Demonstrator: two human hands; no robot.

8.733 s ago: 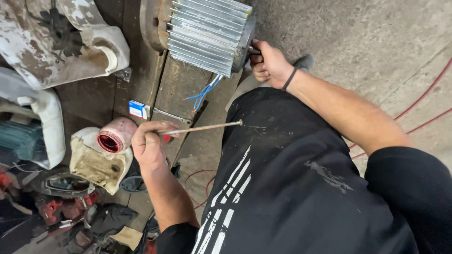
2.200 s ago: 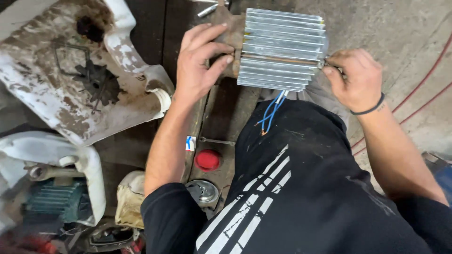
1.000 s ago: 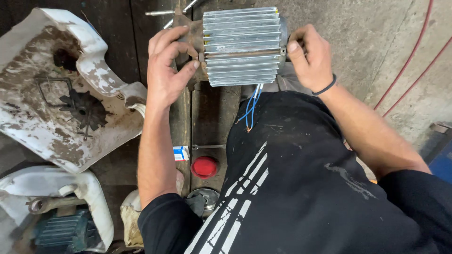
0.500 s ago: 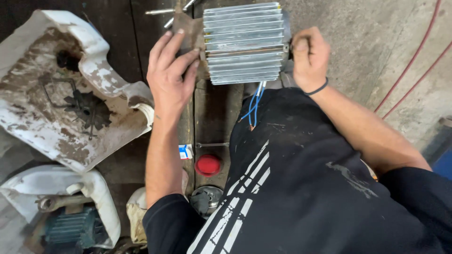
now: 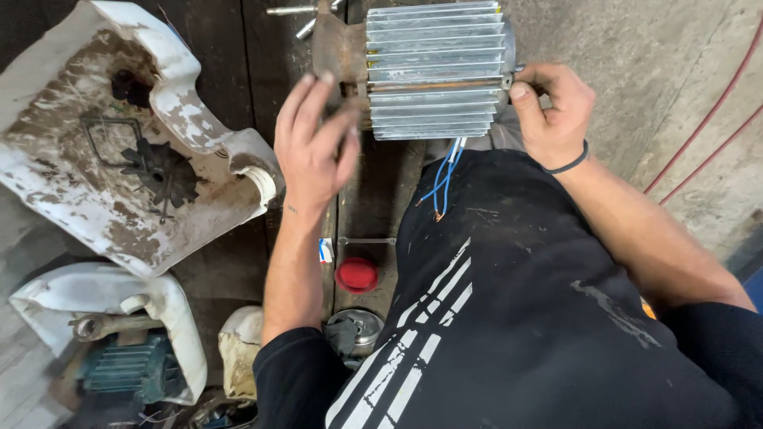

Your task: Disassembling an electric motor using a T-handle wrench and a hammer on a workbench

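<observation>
**Left hand lifting off the motor's rusty end**

Since half a second ago, my left hand (image 5: 314,147) is coming away from the finned motor (image 5: 435,70): its fingers (image 5: 298,103) were lying over the rusty end plate (image 5: 338,49), and now they are spreading open, holding nothing, hovering just beside that plate with blur at the tips. My right hand (image 5: 554,111) is staying at the motor's far end, its fingers (image 5: 520,91) curled closed against the end cap; whatever they are pinching there is too small for me to tell. I am reading this as the left side's steadying hold being let go while the right end stays in hand.

Lying on its side on the dark work surface, the motor is spanning the gap between my two hands. Blue and white wires (image 5: 445,171) are hanging from its underside, just beside my right wrist and over my black trouser leg. Below my left forearm, a red cap (image 5: 357,275) and a small metal tin (image 5: 355,332) are sitting well apart from the fingers. Left of my left hand, a broken white housing (image 5: 119,143) is lying open with a dark impeller (image 5: 165,173) inside.
</observation>
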